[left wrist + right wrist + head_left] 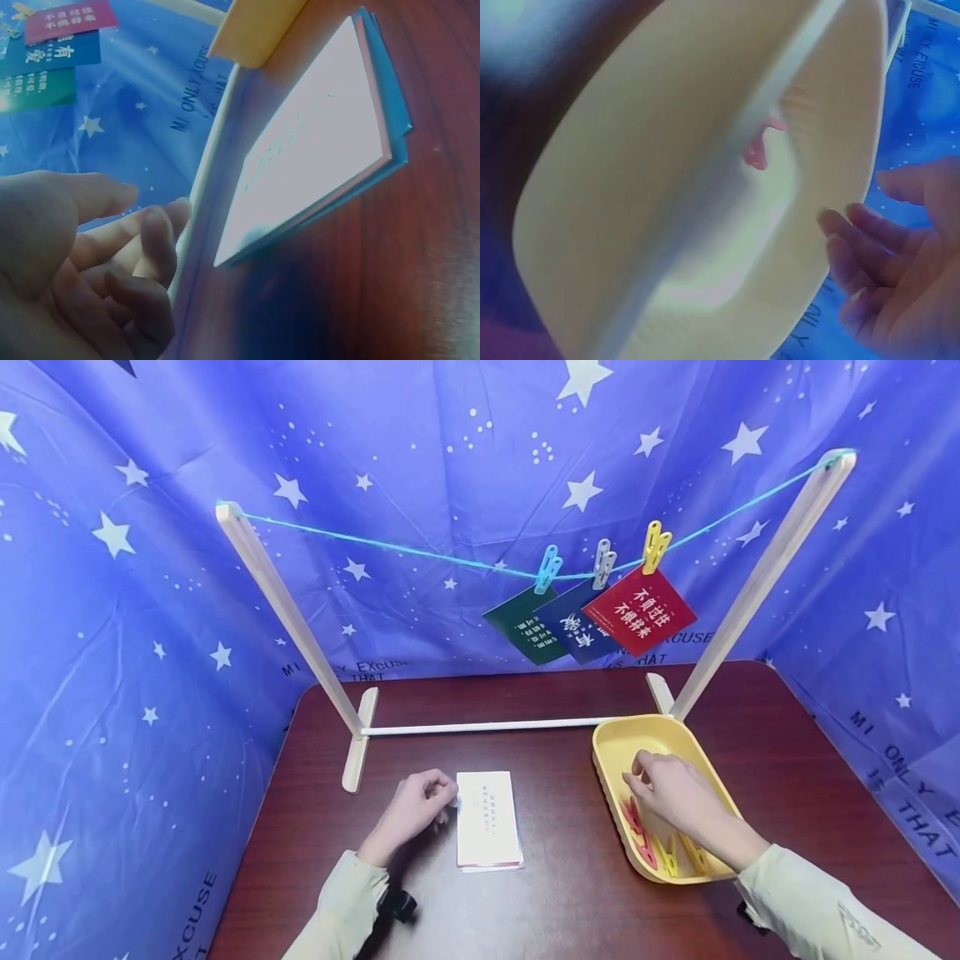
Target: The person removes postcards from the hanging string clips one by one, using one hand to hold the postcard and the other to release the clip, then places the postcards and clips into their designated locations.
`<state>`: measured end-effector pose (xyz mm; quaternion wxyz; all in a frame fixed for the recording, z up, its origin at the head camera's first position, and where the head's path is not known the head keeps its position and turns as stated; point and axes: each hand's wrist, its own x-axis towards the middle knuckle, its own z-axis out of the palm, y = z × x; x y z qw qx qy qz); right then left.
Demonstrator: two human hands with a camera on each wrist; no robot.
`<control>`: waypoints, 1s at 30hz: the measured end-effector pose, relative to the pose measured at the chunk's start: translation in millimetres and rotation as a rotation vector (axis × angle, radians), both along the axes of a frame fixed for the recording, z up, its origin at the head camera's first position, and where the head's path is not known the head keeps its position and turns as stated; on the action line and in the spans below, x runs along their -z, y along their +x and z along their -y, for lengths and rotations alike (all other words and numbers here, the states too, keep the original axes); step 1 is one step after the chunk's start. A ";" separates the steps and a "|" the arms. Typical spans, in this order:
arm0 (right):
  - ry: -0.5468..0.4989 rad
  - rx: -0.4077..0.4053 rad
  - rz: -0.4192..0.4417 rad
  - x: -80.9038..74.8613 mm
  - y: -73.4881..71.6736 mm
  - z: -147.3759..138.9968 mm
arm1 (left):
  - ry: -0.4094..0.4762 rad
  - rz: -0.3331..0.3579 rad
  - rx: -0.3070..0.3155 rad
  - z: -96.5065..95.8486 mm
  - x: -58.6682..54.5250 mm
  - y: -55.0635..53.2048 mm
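My left hand (417, 806) is at the left edge of a stack of cards (487, 827) with a white top card. In the left wrist view its fingers are loosely bent, thumb apart, holding nothing, and the stack (322, 127) lies beyond them. Over the yellow basket (647, 732) hovers my right hand (678, 793), fingers loosely curved. The right wrist view shows nothing between its thumb and fingers (844, 259). Inside the basket lie red clothespins (643, 850) and yellow clothespins (666, 857), partly hidden by the right hand and wrist.
A wooden stand (281, 610) carries a sagging teal cord (405, 550). From it hang a green card (517, 617), a blue card (570, 631) and a red card (641, 610), each clipped by one clothespin. A white crossbar (487, 726) runs low behind the stack; a starry blue curtain (420, 435) surrounds the table.
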<state>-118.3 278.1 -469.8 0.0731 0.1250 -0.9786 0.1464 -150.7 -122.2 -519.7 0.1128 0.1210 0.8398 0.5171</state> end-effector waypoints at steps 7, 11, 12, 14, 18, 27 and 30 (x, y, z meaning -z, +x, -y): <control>-0.040 -0.090 -0.164 -8.5 -3.7 9.2 | 0.011 -0.143 -0.044 -6.7 -14.8 -8.7; -0.056 -0.141 -0.237 -14.3 -5.3 15.5 | 0.021 -0.197 -0.068 -12.3 -23.0 -13.5; -0.059 -0.152 -0.252 -16.0 -5.6 17.1 | 0.027 -0.204 -0.075 -13.8 -25.0 -14.4; -0.067 -0.172 -0.274 -19.5 -6.4 20.2 | 0.042 -0.209 -0.086 -16.9 -29.2 -16.1; -0.059 -0.222 -0.318 -28.8 -9.1 25.3 | 0.079 -0.238 -0.093 -22.3 -37.2 -19.5; -0.018 -0.353 -0.442 -71.1 -26.5 32.4 | 0.122 -0.305 -0.103 -33.3 -53.5 -33.7; -0.027 -0.369 -0.480 -91.0 -35.5 32.4 | 0.154 -0.288 -0.099 -36.8 -59.2 -36.7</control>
